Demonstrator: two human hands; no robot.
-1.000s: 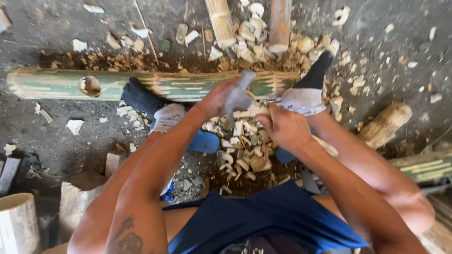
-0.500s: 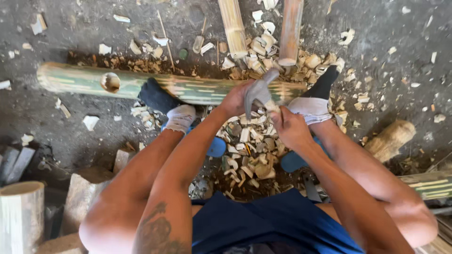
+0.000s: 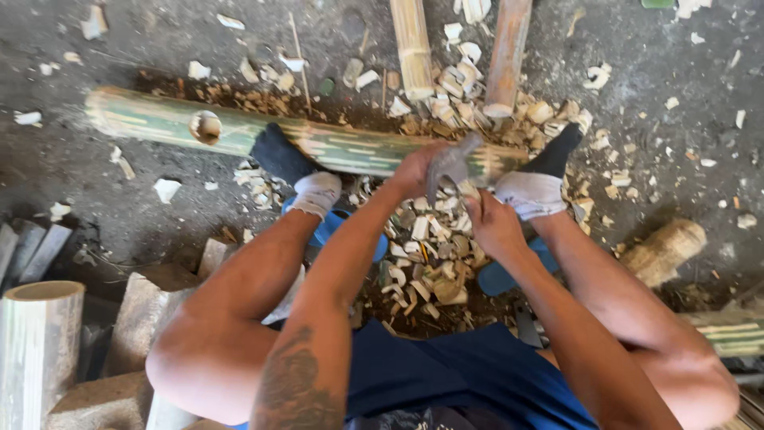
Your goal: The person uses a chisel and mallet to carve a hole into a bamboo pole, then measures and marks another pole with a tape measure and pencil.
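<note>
A long green bamboo pole [image 3: 159,119] with a round hole cut in it lies across the ground. Both my socked feet press against it. My right hand [image 3: 491,225] grips the handle of a grey metal chopping tool [image 3: 450,162] whose head stands over the pole between my feet. My left hand [image 3: 415,169] sits with curled fingers against the pole, touching the tool's head. What it holds is hidden. A heap of pale bamboo chips [image 3: 426,255] lies under my hands.
Two more bamboo lengths [image 3: 414,48] point away beyond the pole. A short log [image 3: 664,251] lies at the right. A cut bamboo tube [image 3: 36,342] and wooden blocks [image 3: 139,318] stand at the left. Blue sandals [image 3: 497,279] lie under my legs.
The view has drifted, so the pole sits further right in the picture. Both hands stay at the same spot on the pole. The tool's head has tipped slightly.
</note>
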